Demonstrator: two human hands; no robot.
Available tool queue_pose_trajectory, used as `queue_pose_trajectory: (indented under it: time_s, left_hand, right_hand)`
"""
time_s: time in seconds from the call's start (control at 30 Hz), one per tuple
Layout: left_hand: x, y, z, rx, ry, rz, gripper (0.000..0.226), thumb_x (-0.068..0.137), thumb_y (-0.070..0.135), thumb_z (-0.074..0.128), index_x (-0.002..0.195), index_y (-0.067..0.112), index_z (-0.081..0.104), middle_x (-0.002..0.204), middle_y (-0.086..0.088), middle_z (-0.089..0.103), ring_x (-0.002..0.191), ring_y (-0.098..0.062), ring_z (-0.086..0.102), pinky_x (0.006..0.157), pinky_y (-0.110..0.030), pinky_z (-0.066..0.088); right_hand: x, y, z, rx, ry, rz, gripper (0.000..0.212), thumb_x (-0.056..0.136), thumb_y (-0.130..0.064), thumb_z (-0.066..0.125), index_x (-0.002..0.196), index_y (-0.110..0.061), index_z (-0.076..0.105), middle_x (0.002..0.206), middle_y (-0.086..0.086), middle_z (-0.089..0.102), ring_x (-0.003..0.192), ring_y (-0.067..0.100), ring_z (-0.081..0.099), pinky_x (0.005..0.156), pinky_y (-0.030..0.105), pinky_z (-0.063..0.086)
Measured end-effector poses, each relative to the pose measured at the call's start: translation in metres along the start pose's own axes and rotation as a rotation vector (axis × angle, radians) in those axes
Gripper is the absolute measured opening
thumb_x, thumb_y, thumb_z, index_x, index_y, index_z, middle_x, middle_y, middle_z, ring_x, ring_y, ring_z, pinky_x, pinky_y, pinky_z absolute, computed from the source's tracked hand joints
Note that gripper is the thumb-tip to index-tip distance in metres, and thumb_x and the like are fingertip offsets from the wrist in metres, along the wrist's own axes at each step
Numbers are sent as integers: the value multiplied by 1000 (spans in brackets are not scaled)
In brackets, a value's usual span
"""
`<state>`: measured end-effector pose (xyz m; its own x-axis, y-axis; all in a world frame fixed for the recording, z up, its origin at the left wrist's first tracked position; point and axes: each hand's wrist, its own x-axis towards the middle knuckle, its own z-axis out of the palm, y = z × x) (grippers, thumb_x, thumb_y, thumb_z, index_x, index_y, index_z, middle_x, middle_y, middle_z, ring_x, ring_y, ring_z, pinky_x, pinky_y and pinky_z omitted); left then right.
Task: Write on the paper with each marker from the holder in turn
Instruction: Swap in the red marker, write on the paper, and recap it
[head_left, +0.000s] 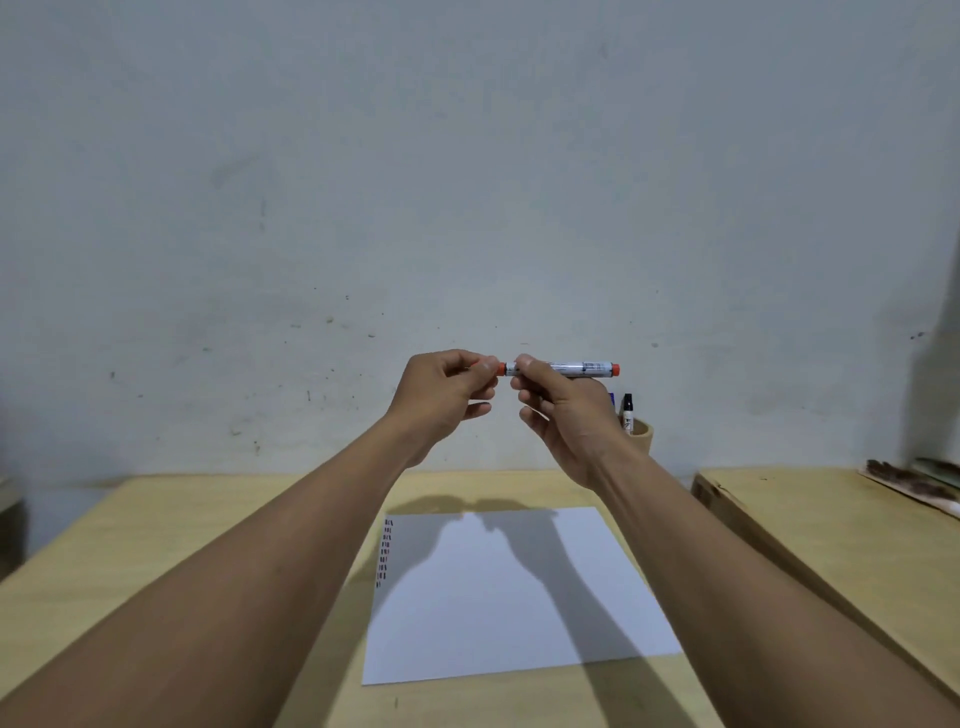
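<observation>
I hold a red-ended marker (576, 368) level in the air, well above the table. My right hand (558, 415) grips its white barrel. My left hand (447, 397) pinches the red cap (500, 368) at the marker's left end. Below lies a white sheet of paper (597, 597) with a column of short red and black marks (385, 552) down its left edge. A tan round holder (643, 439) stands at the back of the table behind my right wrist, with a black marker (628, 410) and a blue one (611, 400) upright in it.
The wooden table (208, 519) runs to the pale wall behind. A second wooden surface (831, 519) adjoins on the right, with a brownish flat object (909, 480) at its far corner.
</observation>
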<state>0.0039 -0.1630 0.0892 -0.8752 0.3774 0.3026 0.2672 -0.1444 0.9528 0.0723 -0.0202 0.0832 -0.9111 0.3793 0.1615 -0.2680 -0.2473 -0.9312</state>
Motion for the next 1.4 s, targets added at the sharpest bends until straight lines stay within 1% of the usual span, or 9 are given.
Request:
queue_pose_trajectory:
  time_s: [0.3, 0.43, 0.53, 0.77, 1.0, 1.1, 1.2, 1.33, 1.4]
  left_hand:
    - [-9, -23, -59, 202, 108, -100, 16, 91, 21, 70, 88, 6, 76, 80, -5, 68, 73, -19, 63, 82, -39, 62]
    - [-20, -48, -90, 572, 254, -101, 15, 74, 20, 84, 84, 13, 75, 78, -5, 74, 65, -18, 66, 61, -21, 55]
    - [-31, -72, -105, 740, 223, -112, 10, 75, 14, 82, 84, 12, 77, 79, -5, 75, 68, -17, 67, 52, -15, 45]
    - [-50, -122, -118, 974, 162, -171, 26, 83, 15, 69, 107, 15, 78, 104, -6, 76, 98, -25, 68, 88, -33, 54]
    - [-65, -125, -115, 984, 190, -192, 46, 88, 25, 65, 133, 15, 61, 103, -3, 73, 107, -28, 64, 89, -36, 53]
    - [-81, -123, -111, 1068, 193, -192, 30, 93, 29, 56, 118, 12, 60, 100, -4, 70, 101, -33, 62, 82, -40, 52]
    - [-100, -126, -112, 1185, 133, -187, 27, 99, 31, 42, 109, 13, 59, 106, -7, 67, 107, -35, 60, 85, -41, 47]
    - [-117, -137, -114, 1356, -60, -245, 50, 104, 35, 26, 149, 18, 40, 157, -12, 35, 148, -29, 25, 118, -48, 19]
    - [-118, -139, -115, 1368, -105, -254, 54, 105, 36, 21, 156, 21, 26, 165, -12, 18, 153, -28, 9, 121, -52, 9]
  right_hand:
    - [-9, 31, 18, 1, -34, 35, 14, 94, -15, 70, 104, -6, 73, 78, 4, 72, 65, 10, 65, 63, 23, 56]
    - [-16, 54, 27, -35, -79, 107, 10, 94, -12, 67, 102, -9, 72, 83, 7, 72, 69, 13, 65, 64, 25, 56]
    - [-22, 72, 37, -137, -95, 124, 4, 93, -8, 67, 93, -10, 71, 80, 7, 65, 65, 12, 61, 60, 25, 54]
    - [-29, 106, 49, -289, -86, 136, 3, 91, -10, 68, 93, -9, 70, 78, 6, 62, 62, 12, 58, 57, 26, 52]
    - [-40, 136, 51, -491, -116, 114, 10, 90, -14, 67, 88, -7, 74, 72, 4, 66, 64, 15, 60, 58, 28, 51]
    - [-45, 148, 48, -596, -78, 86, 13, 87, -17, 69, 86, -5, 73, 69, 3, 66, 63, 16, 61, 57, 29, 52]
    - [-50, 160, 48, -696, -22, 82, 27, 84, -29, 70, 84, -3, 73, 66, 2, 69, 59, 19, 63, 61, 38, 53]
    - [-55, 171, 51, -769, 13, 28, 23, 80, -34, 69, 80, -11, 71, 71, 2, 73, 65, 17, 66, 66, 39, 56]
    - [-56, 171, 52, -775, 6, 22, 22, 82, -35, 71, 83, -13, 70, 74, 2, 74, 68, 19, 68, 68, 41, 58]
